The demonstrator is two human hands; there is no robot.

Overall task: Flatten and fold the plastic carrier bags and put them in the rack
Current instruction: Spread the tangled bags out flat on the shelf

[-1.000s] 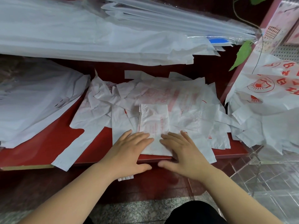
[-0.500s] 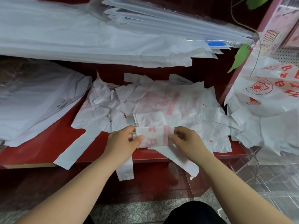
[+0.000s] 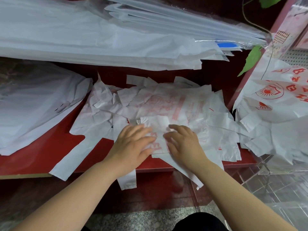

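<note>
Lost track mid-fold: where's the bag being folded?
Head view, centre: the folded bag lies on the bag pile at the red shelf's front edge, left hand and right hand pressing its sides.

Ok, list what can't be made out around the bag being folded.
1. Head view: the side edges of the folded bag lie under the left hand and right hand.
2. The right hand's fingertips are motion-blurred; pressing or pinching, cannot tell.
3. Red print on the bag pile is too faint and creased to read.
4. Printed bags at right are cut off by the frame edge.
</note>
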